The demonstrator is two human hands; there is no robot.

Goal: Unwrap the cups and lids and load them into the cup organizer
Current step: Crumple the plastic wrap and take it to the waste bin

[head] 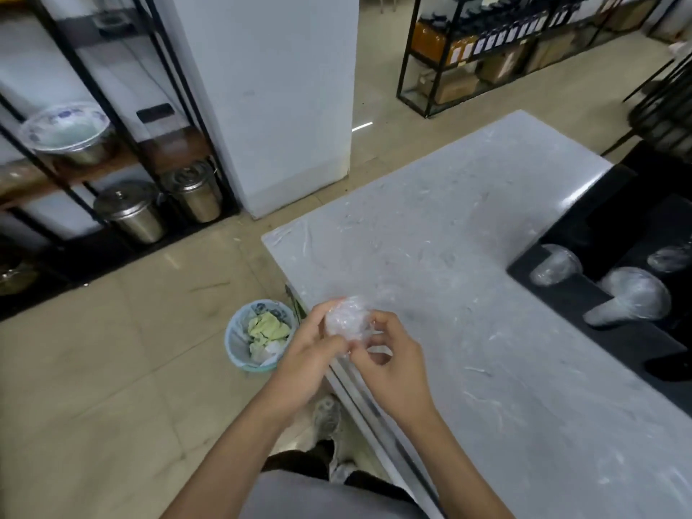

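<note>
Both my hands hold a crumpled ball of clear plastic wrap (346, 319) over the near left corner of the grey marble counter (468, 256). My left hand (310, 354) cups it from the left and my right hand (389, 363) pinches it from the right. The black cup organizer (584, 294) stands at the counter's right edge. Clear cups or lids (633, 295) stick out of its openings, and another clear stack (556, 265) sits to their left.
A small bin (239, 350) lined with a bag and holding crumpled waste stands on the tiled floor just left of the counter corner. Metal shelves with steel pots (131, 211) are at far left, a white pillar (284, 106) behind.
</note>
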